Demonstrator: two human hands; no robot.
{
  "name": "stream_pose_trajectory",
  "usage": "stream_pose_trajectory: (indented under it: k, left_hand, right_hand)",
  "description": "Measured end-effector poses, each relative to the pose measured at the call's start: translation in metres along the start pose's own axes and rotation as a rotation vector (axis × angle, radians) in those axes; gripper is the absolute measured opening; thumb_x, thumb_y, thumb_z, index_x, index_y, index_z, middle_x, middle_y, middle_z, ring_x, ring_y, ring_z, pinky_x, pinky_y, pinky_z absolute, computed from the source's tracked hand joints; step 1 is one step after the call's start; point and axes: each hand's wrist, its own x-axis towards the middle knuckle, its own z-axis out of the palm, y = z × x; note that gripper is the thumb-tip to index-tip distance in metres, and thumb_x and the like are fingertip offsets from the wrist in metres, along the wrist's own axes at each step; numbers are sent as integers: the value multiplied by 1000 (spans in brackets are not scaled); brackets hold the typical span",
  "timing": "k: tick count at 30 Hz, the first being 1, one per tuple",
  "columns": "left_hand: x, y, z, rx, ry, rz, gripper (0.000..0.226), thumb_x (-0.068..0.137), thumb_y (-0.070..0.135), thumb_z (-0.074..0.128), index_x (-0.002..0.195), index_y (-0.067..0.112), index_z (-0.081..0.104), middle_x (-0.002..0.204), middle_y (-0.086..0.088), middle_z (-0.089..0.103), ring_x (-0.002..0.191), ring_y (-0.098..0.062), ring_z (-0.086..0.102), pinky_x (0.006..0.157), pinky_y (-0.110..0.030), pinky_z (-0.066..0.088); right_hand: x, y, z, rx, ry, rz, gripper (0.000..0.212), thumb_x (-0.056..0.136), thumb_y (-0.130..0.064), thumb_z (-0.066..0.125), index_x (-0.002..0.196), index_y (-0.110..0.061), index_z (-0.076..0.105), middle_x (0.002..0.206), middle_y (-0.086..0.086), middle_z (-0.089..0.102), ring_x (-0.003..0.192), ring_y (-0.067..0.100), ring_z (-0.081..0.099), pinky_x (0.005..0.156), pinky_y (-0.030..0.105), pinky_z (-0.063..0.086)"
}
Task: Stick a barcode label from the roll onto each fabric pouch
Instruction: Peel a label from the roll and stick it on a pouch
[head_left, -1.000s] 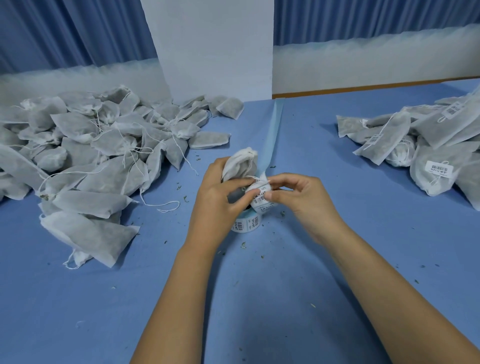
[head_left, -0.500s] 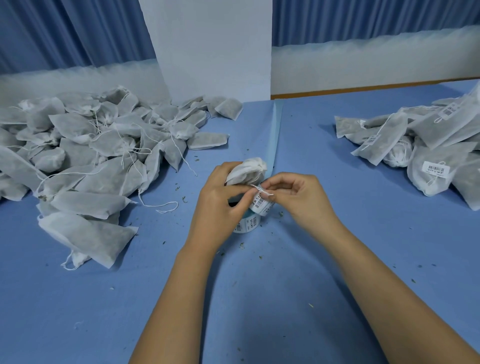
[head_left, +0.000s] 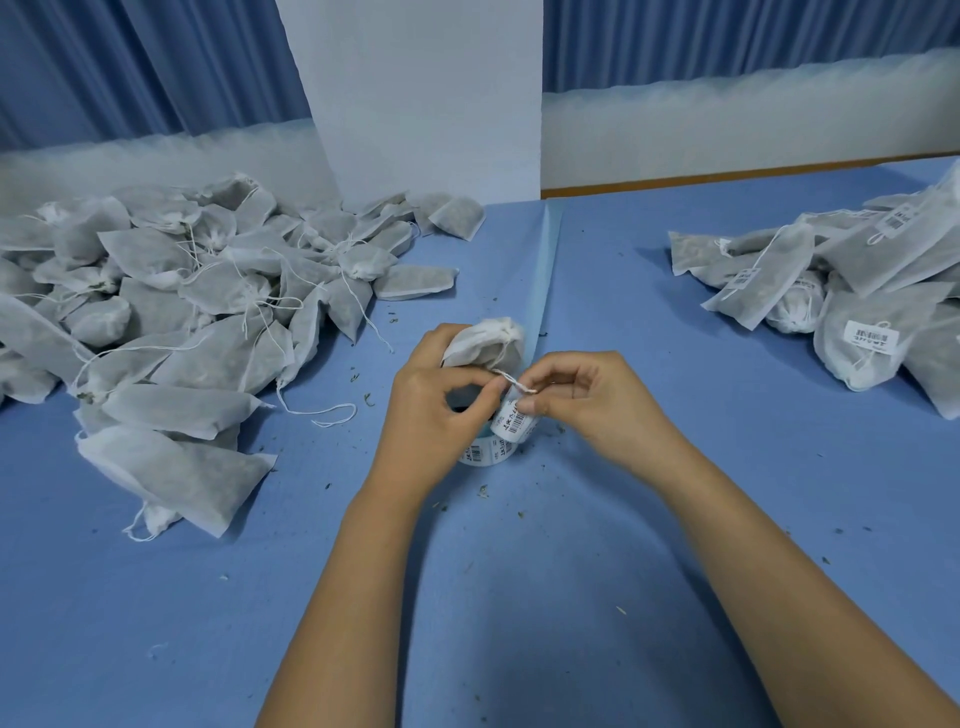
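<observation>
My left hand holds a white fabric pouch upright at the table's middle, its gathered top and drawstring pointing right. My right hand pinches a white barcode label by its upper edge, close against the drawstring. The label hangs just below the fingertips of both hands. Under the hands the label roll lies on the blue table, mostly hidden by my left hand. A pale blue backing strip runs from the roll away toward the back.
A large pile of unlabelled pouches with loose strings covers the left of the table. A pile of labelled pouches lies at the right. A white panel stands at the back. Small dried flecks dot the blue tabletop.
The pouch has tipped from upright to lean right in my left hand. The label has come up off the roll and now hangs from my right fingertips.
</observation>
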Motion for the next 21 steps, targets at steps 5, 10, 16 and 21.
stream_pose_trajectory:
  k: [5, 10, 16, 21]
  left_hand:
    - [-1, 2, 0, -48, -51, 16, 10, 80, 21, 77, 88, 16, 79, 109, 1, 60, 108, -15, 59, 94, -24, 45]
    - [0, 2, -2, -67, -52, -42, 10, 80, 13, 77, 88, 20, 78, 107, 6, 61, 108, -13, 59, 94, -24, 46]
    - [4, 1, -1, -84, 272, -270, 19, 85, 7, 70, 86, 25, 76, 103, -5, 68, 92, -15, 65, 80, -25, 51]
    - [5, -2, -19, -248, 734, -435, 10, 89, 21, 69, 84, 29, 73, 112, -14, 69, 106, -23, 65, 95, -40, 50]
  right_hand:
    - [-1, 1, 2, 27, 4, 5, 10, 80, 9, 66, 85, 0, 66, 77, 6, 69, 72, 8, 66, 74, 16, 51]
    - [-1, 0, 1, 1, 2, -8, 17, 81, 10, 65, 83, -7, 66, 85, 14, 67, 76, 14, 65, 75, 18, 51]
    - [0, -1, -4, -8, 49, 26, 21, 82, 8, 66, 78, -12, 62, 80, 3, 64, 71, 13, 64, 74, 23, 48]
    - [1, 4, -7, -240, 255, 12, 28, 78, 0, 73, 72, -14, 49, 90, -4, 64, 87, 10, 65, 76, 22, 43]
